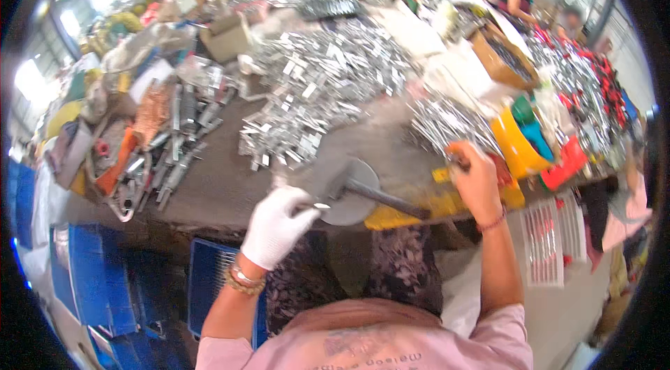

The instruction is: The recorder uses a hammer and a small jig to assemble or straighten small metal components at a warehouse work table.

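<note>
Gloved left hand (278, 225) pinches a small metal piece (322, 206) on the round steel block (349, 192); bare right hand (476, 178), at 3 o'clock, seemingly grips something small

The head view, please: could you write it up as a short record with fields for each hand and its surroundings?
Left hand: in a white glove, pinching a small metal piece on the round metal block.
Right hand: bare, gripping the hammer by its handle.
Hammer head: over the block.
Workbench: bears a heap of silver metal pieces.
</note>
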Available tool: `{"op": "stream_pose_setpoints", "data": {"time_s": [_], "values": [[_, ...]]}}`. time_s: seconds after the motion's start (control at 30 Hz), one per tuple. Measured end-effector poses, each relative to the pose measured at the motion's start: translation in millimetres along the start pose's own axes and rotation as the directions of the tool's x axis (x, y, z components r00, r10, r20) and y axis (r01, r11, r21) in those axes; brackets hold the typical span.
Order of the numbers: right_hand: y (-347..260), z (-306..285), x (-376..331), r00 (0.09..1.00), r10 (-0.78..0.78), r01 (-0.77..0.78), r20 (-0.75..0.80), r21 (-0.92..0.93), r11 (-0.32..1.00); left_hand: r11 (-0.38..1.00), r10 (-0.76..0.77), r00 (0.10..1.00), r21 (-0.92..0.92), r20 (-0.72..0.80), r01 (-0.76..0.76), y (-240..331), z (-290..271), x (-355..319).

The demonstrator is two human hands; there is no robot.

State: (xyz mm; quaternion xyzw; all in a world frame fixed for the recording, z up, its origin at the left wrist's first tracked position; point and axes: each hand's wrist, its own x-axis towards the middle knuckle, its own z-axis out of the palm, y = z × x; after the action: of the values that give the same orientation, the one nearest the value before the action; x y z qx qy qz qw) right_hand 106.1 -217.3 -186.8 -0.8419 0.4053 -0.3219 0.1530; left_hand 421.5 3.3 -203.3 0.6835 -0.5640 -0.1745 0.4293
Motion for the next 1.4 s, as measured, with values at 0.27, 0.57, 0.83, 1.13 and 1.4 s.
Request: {"op": "stream_pose_setpoints", "data": {"time_s": [0.27,0.57,0.83,1.13,1.4], "values": [[-106.6,61.1,-30.7,0.913,0.099,-0.407,0.395,0.876,0.259,0.939,0.19,0.981,0.283,0.041,-0.193,7.5,4.3,-8.7],[-110.4,62.1,-21.1,0.932,-0.229,0.089,0.281,0.434,0.896,0.958,0.198,0.979,0.222,-0.053,-0.182,-8.9,11.4,-1.5],[-114.6,65.5,-33.3,0.909,-0.36,0.36,0.21,0.039,0.932,0.922,0.205,0.977,0.346,-0.054,-0.175,-1.0,15.0,-6.9],[-111.9,68.8,-31.1,0.854,-0.493,0.506,0.165,-0.05,0.861,0.946,0.203,0.977,0.27,-0.066,-0.179,-5.8,16.2,-6.7],[-109.7,69.1,-28.3,0.829,-0.528,0.54,0.182,-0.016,0.842,0.953,0.196,0.978,0.247,-0.072,-0.173,-5.8,15.9,-4.6]]}}
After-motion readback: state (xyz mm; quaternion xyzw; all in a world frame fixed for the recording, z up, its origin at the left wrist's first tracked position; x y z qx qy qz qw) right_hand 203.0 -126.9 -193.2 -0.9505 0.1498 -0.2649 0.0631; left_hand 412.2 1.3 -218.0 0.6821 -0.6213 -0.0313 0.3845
